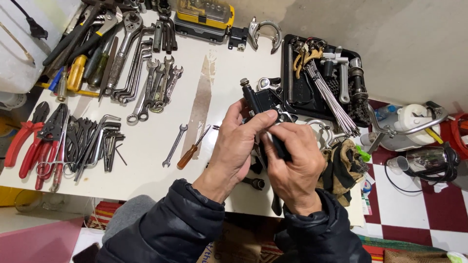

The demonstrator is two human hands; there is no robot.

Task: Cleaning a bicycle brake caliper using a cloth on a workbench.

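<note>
While both hands meet above the near edge of the white worktable [146, 160], much of what they hold stays hidden; the left hand [234, 151] wraps its fingers around a black metal bicycle part [258, 102] with a bolt at its top, whose lower half disappears behind the knuckles; the right hand [292, 165] closes tight on a slim dark tool handle [280, 148], its tip lost between the fingers; what the tool is cannot be made out. Just left lie a small silver spanner [174, 145] and an orange-handled screwdriver [191, 150], with bare tabletop around them; red-handled pliers [29, 141] sit near the left edge; a black tray of spokes [312, 92] crowds the right, touching the table's far corner.
</note>
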